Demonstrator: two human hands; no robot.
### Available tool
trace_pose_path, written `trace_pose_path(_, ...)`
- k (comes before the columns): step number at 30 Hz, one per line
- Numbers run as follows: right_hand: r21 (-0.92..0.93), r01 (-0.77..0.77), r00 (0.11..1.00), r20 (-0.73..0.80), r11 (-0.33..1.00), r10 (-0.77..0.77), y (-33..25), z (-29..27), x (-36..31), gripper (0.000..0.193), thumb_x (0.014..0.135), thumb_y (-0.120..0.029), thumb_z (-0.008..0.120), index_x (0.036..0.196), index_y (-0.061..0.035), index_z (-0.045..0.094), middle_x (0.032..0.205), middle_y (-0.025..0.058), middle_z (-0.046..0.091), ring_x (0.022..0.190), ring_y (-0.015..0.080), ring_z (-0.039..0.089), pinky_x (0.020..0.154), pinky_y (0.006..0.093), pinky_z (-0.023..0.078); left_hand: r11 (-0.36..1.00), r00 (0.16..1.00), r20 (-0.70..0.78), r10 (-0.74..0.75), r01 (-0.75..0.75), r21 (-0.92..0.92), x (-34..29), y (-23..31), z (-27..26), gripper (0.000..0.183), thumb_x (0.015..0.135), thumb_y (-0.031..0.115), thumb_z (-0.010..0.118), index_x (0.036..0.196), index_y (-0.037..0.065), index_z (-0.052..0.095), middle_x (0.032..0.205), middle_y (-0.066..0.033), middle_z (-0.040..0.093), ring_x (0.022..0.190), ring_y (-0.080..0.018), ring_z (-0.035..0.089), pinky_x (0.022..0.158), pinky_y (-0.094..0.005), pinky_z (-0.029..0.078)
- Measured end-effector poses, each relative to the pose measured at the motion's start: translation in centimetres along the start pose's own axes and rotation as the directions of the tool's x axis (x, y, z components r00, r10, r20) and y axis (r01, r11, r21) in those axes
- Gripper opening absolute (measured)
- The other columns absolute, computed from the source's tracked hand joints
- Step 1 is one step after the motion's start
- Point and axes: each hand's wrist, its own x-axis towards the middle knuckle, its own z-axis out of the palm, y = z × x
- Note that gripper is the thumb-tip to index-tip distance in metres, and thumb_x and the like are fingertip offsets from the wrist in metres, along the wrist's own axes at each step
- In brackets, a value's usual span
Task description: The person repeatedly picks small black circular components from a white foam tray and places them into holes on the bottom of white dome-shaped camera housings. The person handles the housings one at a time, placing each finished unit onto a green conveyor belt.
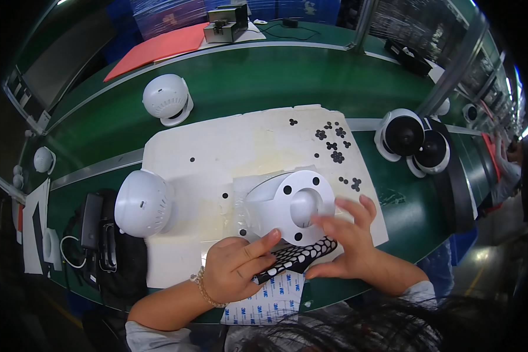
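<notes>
A white rounded device (264,202) lies on its side with its ring-shaped base (328,202) turned up toward me. Three round black pads show on the ring. My left hand (234,267) is closed on a black sheet of die-cut pads (299,255) with rows of round holes, its index finger reaching to the ring's lower edge. To the right of the ring, my right hand (349,240) has its fingers spread, the tips close to the base; nothing shows in it. Below the left hand lies white backing paper with blue print (264,305).
Loose black pads (337,157) lie scattered on the white work mat (188,205). Another white device (144,203) stands at left, one (167,98) farther back. Two black-faced devices (403,138) stand at right. A black bag with cables (120,258) lies at left.
</notes>
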Motion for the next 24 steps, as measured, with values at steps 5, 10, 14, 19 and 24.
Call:
trace_pose_path(5, -0.112, 0.214, 0.966, -0.120, 0.970, -0.227, -0.7, 0.4, -0.1, 0.038, 0.066, -0.027, 0.072, 0.099, -0.0196, 0.054, 0.085, -0.0079, 0.061, 0.091, 0.0113, 0.050, 0.095, 0.0406, 0.016, 0.997, 0.999, 0.001, -0.052, 0.052, -0.062, 0.2, 0.5, -0.4, 0.029, 0.055, 0.006, 0.074, 0.080, 0.004, 0.060, 0.125, -0.0158, 0.047, 0.064, -0.0205, 0.061, 0.057, -0.0298, 0.046)
trace_pose_path(10, 0.099, -0.003, 1.000, -0.019, 0.995, 0.005, -1.2, 0.3, 0.2, 0.026, 0.065, -0.023, 0.072, 0.089, -0.0212, 0.060, 0.080, -0.0087, 0.059, 0.087, 0.0110, 0.050, 0.089, 0.0386, 0.021, 0.997, 0.999, 0.006, -0.040, 0.040, -0.068, 0.1, 0.4, -0.5, 0.030, 0.056, 0.006, 0.074, 0.082, 0.004, 0.059, 0.125, -0.0164, 0.047, 0.064, -0.0209, 0.061, 0.057, -0.0299, 0.046)
trace_pose_path(14, 0.092, 0.092, 0.995, -0.057, 0.992, -0.087, -0.9, 0.1, -0.2, 0.017, 0.066, -0.022, 0.071, 0.080, -0.0222, 0.062, 0.086, -0.0093, 0.059, 0.091, 0.0136, 0.048, 0.084, 0.0362, 0.026, 0.998, 0.999, 0.013, -0.037, 0.038, -0.053, 0.0, 0.4, -0.5, 0.031, 0.055, 0.007, 0.074, 0.082, 0.004, 0.059, 0.125, -0.0163, 0.047, 0.065, -0.0213, 0.060, 0.057, -0.0298, 0.046)
trace_pose_path(19, 0.274, -0.161, 0.978, -0.083, 0.948, 0.190, 0.1, -0.7, 0.4, 0.010, 0.073, -0.017, 0.065, 0.082, -0.0140, 0.062, 0.115, 0.0060, 0.050, 0.114, 0.0295, 0.037, 0.093, 0.0413, 0.026, 1.000, 0.999, -0.019, -0.025, 0.025, -0.007, 0.3, 0.5, -0.5, 0.026, 0.056, 0.009, 0.074, 0.077, 0.004, 0.058, 0.123, -0.0150, 0.049, 0.058, -0.0199, 0.056, 0.053, -0.0290, 0.044)
trace_pose_path(24, 0.455, -0.399, 0.910, 0.087, 0.796, 0.406, 1.0, -0.5, 0.7, 0.009, 0.080, -0.016, 0.059, 0.083, -0.0081, 0.061, 0.130, 0.0165, 0.037, 0.125, 0.0376, 0.025, 0.100, 0.0455, 0.019, 1.000, 0.999, 0.014, -0.030, 0.030, 0.009, 0.0, 0.4, -0.5, 0.028, 0.055, 0.007, 0.074, 0.079, 0.003, 0.059, 0.124, -0.0159, 0.048, 0.062, -0.0221, 0.059, 0.055, -0.0302, 0.045)
